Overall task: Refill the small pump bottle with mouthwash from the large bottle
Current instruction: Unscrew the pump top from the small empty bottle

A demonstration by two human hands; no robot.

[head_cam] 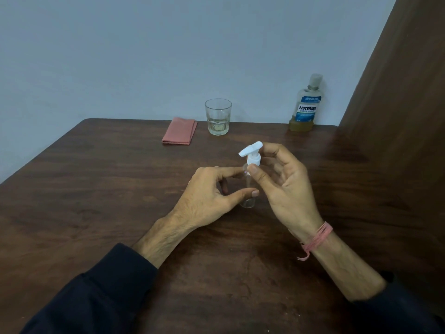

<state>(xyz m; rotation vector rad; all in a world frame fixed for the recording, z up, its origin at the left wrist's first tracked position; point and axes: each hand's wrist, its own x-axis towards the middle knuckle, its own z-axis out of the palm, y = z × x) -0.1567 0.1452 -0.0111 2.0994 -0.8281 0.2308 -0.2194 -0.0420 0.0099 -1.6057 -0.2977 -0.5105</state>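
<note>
The left hand pinched the clear pump bottle upright on the desk, steadying it while the right hand pinched its white pump head, apparently to unscrew it.

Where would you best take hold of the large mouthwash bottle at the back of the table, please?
Probably round the narrow shoulder of the mouthwash bottle, coming from its near side: it stands upright close to the wall, capped, so only the front and sides seem reachable.

white pump head, pink cloth, dark brown table.
</note>
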